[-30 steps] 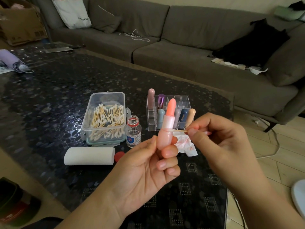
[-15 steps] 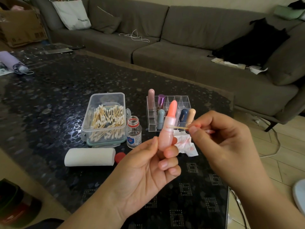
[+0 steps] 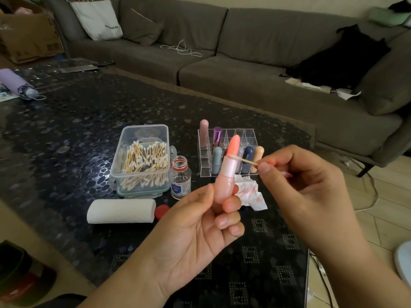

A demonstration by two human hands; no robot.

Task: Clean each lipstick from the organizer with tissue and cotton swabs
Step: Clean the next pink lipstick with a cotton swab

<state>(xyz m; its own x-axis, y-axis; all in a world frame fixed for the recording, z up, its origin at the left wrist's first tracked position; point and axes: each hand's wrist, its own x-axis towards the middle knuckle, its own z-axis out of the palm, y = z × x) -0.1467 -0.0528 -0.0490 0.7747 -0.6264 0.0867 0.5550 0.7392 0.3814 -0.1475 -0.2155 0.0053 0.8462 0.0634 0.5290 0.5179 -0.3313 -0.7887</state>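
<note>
Left hand (image 3: 195, 223) grips one open pink lipstick (image 3: 228, 176), upright. Right hand (image 3: 307, 192) pinches one cotton swab (image 3: 243, 159), tip touching the lipstick collar. Behind: one stained tissue (image 3: 251, 194), one tissue roll (image 3: 121, 211), one uncapped bottle (image 3: 180, 178), one swab box (image 3: 142, 161). Organizer (image 3: 229, 141): at least five lipsticks visible.

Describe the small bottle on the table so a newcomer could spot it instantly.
On the dark pebble-patterned glass table, find the clear plastic box of cotton swabs. Just to its right, before the clear acrylic lipstick organizer, stands the small clear glass bottle. It alone is uncapped, with a red neck ring and a blue-and-white label.
</note>
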